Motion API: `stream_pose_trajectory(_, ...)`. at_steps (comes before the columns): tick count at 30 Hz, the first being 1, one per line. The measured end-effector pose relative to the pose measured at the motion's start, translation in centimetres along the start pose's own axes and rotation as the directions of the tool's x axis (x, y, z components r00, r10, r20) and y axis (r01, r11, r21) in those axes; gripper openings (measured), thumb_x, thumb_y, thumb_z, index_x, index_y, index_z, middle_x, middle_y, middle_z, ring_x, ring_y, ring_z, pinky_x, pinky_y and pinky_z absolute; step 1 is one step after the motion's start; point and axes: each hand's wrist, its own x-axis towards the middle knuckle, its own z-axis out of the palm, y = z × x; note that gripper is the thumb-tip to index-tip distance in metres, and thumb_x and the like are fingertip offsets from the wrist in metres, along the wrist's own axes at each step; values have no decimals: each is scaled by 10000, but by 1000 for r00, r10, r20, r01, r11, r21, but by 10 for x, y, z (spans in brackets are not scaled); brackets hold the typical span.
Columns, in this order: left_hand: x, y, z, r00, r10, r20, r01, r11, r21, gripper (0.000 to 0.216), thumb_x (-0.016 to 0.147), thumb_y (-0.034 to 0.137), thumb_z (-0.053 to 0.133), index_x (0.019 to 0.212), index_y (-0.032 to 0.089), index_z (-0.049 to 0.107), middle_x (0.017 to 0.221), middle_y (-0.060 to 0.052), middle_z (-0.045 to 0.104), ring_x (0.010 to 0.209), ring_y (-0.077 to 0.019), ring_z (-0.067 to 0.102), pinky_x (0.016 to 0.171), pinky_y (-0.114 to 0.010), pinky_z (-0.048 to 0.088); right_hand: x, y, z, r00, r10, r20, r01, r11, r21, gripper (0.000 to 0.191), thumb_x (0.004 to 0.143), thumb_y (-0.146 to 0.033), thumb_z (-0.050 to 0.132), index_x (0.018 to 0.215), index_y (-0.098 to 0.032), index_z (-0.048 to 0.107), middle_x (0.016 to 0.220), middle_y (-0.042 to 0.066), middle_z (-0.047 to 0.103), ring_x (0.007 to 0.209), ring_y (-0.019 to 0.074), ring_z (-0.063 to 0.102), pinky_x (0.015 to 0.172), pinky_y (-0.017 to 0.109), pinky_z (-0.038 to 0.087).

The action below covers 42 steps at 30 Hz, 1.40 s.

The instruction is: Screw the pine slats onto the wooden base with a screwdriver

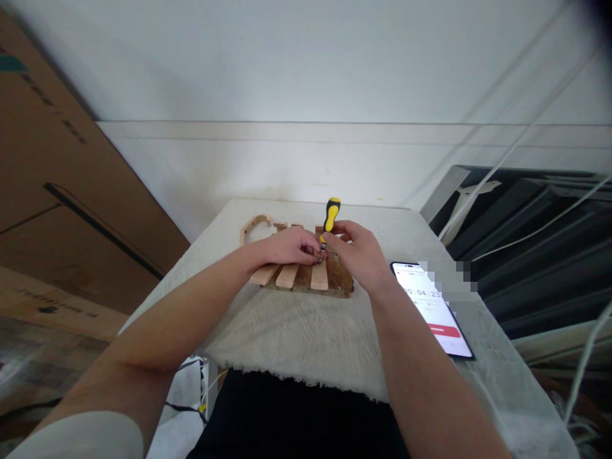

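Note:
A screwdriver with a yellow and black handle stands nearly upright, tilted a little, its tip over a pale wooden slat. My right hand has its thumb and fingers closed around the lower part of the screwdriver. My left hand rests across the slats with its fingers pinched by the tip; what they hold is too small to make out. Two more slats, a left one and a middle one, lie alongside. Under them is a brown board with small holes.
A curved wooden piece lies behind my left hand. To the right, a phone shows a running timer on the cloth-covered table. A white wall closes the back; a large cardboard box leans at left.

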Motion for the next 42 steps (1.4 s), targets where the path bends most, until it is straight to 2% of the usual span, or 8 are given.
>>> stream_pose_trajectory(5, 1, -4, 1, 1000, 11, 13, -10, 1000, -28, 129, 817, 206, 623, 807, 132, 728, 810, -25, 708, 721, -110, 609, 680, -195, 423, -1, 2, 5, 999, 0, -49, -2, 999, -46, 272, 697, -395, 690, 850, -203, 575, 794, 21, 634, 711, 167, 557, 646, 319, 437)
stream_pose_trajectory(10, 2, -7, 1, 1000, 28, 6, -28, 1000, -6, 131, 830, 210, 637, 846, 148, 751, 845, -34, 732, 763, -122, 641, 713, -203, 439, -1, 6, 9, 999, -37, -5, 37, 994, 104, 409, 731, -381, 668, 1087, -214, 554, 980, 40, 655, 737, 158, 576, 679, 327, 470)
stream_pose_trajectory(17, 1, -7, 3, 999, 48, -18, -49, 997, -56, 127, 818, 170, 649, 871, 167, 764, 882, -30, 751, 780, -112, 660, 743, -197, 454, 0, 6, 5, 995, -99, 28, 100, 995, -19, 259, 836, -427, 555, 957, -203, 601, 903, 48, 669, 771, 182, 594, 710, 347, 459)
stream_pose_trajectory(21, 1, -5, 2, 1000, 23, -5, -23, 999, -49, 111, 821, 199, 660, 848, 166, 762, 871, -19, 747, 780, -109, 657, 732, -192, 449, 0, 6, 8, 998, -2, -68, -6, 993, -114, 308, 718, -445, 693, 840, -205, 544, 745, 25, 631, 684, 185, 579, 615, 324, 432)
stream_pose_trajectory(24, 1, -4, 2, 999, 35, 2, -34, 997, -62, 129, 832, 230, 662, 861, 158, 764, 872, -30, 749, 788, -115, 660, 736, -195, 450, -2, 3, 10, 994, 32, -102, -43, 994, -105, 299, 717, -437, 693, 849, -207, 555, 696, 4, 615, 628, 170, 563, 580, 311, 417)
stream_pose_trajectory(30, 1, -6, 3, 997, 60, -39, -62, 998, -34, 124, 841, 233, 660, 850, 174, 769, 851, -28, 747, 754, -106, 652, 738, -196, 446, -2, 0, 6, 1000, 5, -5, -5, 997, 71, 222, 788, -366, 593, 901, -194, 675, 897, 40, 707, 741, 167, 616, 708, 334, 467)
stream_pose_trajectory(36, 1, -8, 3, 999, 45, -25, -46, 998, -37, 149, 853, 262, 649, 848, 168, 764, 834, -33, 745, 754, -115, 653, 719, -206, 447, 0, 2, 5, 997, 54, -50, -55, 998, -13, 277, 728, -398, 671, 884, -170, 659, 827, 47, 692, 727, 174, 602, 698, 341, 467)
stream_pose_trajectory(42, 1, -7, 4, 999, 33, -40, -34, 999, -26, 120, 838, 240, 665, 841, 166, 759, 851, -34, 743, 766, -112, 650, 733, -203, 445, 2, 12, 8, 998, -56, 12, 53, 985, 161, 360, 801, -385, 606, 1104, -194, 646, 1070, 67, 702, 878, 178, 627, 827, 373, 487)
